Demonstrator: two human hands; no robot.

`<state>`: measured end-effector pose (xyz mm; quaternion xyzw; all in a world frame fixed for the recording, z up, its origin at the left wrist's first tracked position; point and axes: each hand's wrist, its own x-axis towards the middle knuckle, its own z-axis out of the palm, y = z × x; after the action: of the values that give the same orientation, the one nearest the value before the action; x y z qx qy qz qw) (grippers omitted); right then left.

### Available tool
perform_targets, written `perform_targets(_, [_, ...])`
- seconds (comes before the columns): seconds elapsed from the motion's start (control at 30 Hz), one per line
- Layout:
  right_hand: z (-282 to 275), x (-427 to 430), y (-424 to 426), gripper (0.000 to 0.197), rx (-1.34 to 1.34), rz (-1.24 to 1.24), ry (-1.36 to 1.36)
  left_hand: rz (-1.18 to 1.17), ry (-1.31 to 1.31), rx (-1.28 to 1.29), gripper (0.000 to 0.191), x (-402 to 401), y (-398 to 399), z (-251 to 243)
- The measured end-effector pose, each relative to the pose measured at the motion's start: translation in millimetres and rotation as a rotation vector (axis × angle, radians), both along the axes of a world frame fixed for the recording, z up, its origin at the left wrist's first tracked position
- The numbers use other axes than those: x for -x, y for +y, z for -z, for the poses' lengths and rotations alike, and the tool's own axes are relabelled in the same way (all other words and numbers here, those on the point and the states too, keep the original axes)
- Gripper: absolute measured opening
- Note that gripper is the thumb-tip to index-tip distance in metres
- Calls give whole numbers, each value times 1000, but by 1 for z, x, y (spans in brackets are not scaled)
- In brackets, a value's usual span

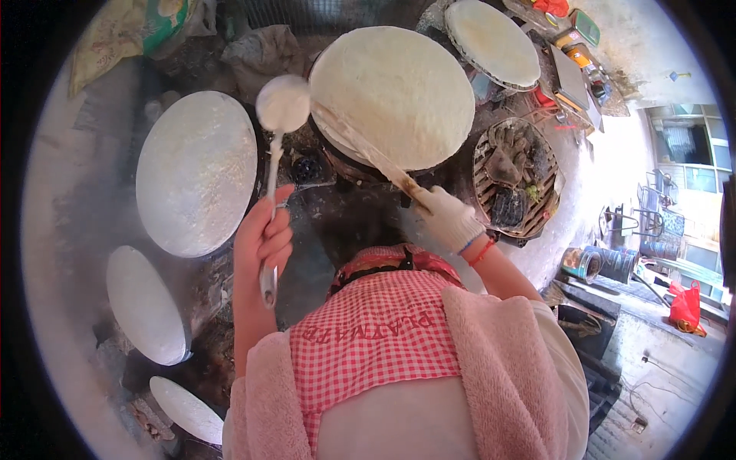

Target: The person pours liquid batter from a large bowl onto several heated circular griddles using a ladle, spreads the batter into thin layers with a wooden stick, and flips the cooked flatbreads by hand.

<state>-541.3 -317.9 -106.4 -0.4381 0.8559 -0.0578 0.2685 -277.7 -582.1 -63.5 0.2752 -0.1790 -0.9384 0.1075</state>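
Note:
In the head view my left hand (267,233), bare, grips the pale handle of a ladle (283,104). The ladle's round bowl is coated with whitish batter, slightly blurred, just left of the front round griddle. My right hand (451,221), in a white knit glove, is closed on the end of a long flat wooden spatula (374,152). The spatula's blade lies along the lower left edge of a large round pale flatbread (397,95). This flatbread covers nearly the whole dark griddle (359,172). Whether the blade is beneath its edge cannot be told.
Three more round whitish surfaces (196,172) curve down the left side amid haze. A flatbread (491,43) lies on a round rack at upper right. A slatted round basket (480,198) with dark items stands right of the griddle. Farther right are metal buckets (615,264) and a red bag (685,307).

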Motion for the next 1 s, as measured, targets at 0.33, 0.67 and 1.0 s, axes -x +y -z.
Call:
perform_targets(0.33, [2, 70, 75, 50, 511, 152, -323, -222, -292, 319, 29, 129, 74, 50])
perform_targets(0.67, [19, 159, -16, 28, 220, -358, -77, -624, 488, -384, 37, 142, 128, 77])
perform_targets(1.0, [-20, 195, 39, 32, 222, -461, -115, -603, 714, -602, 49, 104, 143, 13])
